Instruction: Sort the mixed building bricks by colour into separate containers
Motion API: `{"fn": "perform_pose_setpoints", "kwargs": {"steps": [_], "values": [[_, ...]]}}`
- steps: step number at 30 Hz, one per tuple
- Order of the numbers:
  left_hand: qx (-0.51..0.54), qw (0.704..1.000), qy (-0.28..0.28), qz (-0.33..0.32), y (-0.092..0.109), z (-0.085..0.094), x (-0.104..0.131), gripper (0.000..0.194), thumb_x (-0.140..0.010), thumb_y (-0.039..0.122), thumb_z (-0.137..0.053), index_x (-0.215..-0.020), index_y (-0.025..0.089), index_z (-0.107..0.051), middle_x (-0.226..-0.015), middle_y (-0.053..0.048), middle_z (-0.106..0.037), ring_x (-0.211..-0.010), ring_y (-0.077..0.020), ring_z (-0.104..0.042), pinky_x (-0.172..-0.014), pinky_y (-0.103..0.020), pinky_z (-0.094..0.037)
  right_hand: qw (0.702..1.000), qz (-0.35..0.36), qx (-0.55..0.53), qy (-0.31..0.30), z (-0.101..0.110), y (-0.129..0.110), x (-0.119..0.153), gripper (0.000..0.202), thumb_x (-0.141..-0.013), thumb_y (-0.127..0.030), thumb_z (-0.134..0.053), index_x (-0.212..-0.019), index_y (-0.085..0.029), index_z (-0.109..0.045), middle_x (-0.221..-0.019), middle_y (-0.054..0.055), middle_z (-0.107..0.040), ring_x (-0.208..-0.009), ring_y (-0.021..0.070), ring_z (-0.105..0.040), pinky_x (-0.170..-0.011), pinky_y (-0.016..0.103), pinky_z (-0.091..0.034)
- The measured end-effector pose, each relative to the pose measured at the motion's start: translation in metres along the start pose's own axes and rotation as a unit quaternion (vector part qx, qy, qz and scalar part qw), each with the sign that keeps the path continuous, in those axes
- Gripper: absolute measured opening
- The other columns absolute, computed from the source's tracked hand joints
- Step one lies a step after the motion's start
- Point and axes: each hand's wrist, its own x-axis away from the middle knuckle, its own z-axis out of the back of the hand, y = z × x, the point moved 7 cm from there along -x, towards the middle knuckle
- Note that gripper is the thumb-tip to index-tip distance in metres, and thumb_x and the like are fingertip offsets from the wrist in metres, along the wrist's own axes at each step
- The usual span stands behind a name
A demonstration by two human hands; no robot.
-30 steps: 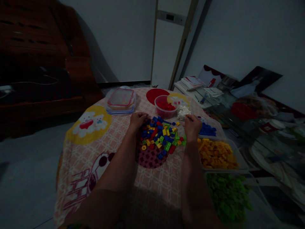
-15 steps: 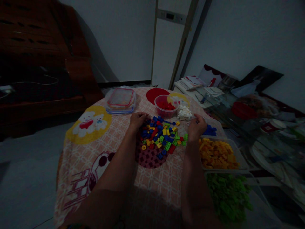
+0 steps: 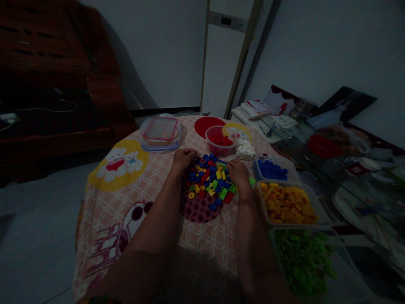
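Observation:
A mixed pile of toy building bricks (image 3: 210, 180) in blue, red, yellow and green lies on the tablecloth in front of me. At its upper left edge my left hand (image 3: 184, 159) rests with fingers curled together; anything between them is too dark to see. My right hand (image 3: 239, 172) is over the pile's right side, its fingertips pinched low among the bricks. Its fingers hide whatever they grip. Just behind the pile stands a clear round bowl (image 3: 212, 148) of red bricks. White bricks (image 3: 244, 150) lie heaped beside the bowl.
Clear boxes stand along the right: one with blue bricks (image 3: 272, 169), one with yellow bricks (image 3: 286, 204), one with green bricks (image 3: 303, 261). Stacked lidded containers (image 3: 160, 133) sit at the back left. A cluttered glass table (image 3: 297, 158) adjoins on the right.
My right hand has moved left from beside the blue bricks' box onto the pile, uncovering that box. My left hand has stayed in nearly the same place.

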Motion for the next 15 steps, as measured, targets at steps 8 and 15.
{"fn": "perform_pose_setpoints", "kwargs": {"steps": [8, 15], "values": [[0.005, 1.000, -0.001, 0.007, -0.0005, -0.0007, -0.0008, 0.016, -0.072, 0.029, -0.071, -0.079, 0.015, -0.075, -0.069, -0.004, -0.073, -0.056, -0.0131, -0.061, -0.059, -0.024, -0.049, 0.998, -0.001, 0.061, -0.004, -0.0010, -0.0026, -0.0020, 0.027, -0.097, -0.020, -0.050, -0.092, -0.014, -0.076, -0.102, 0.015, -0.075, -0.098, 0.0247, -0.068, -0.083, 0.031, -0.046], [0.000, 1.000, 0.001, 0.006, -0.0004, -0.0008, -0.0005, 0.017, -0.073, 0.029, -0.070, -0.080, 0.015, -0.077, -0.070, -0.004, -0.074, -0.058, -0.0136, -0.062, -0.059, -0.024, -0.049, 0.999, -0.005, 0.040, 0.012, -0.0017, -0.0004, -0.0025, 0.023, -0.095, -0.016, -0.052, -0.098, -0.013, -0.075, -0.105, 0.016, -0.074, -0.100, 0.0251, -0.067, -0.087, 0.031, -0.046]]}}
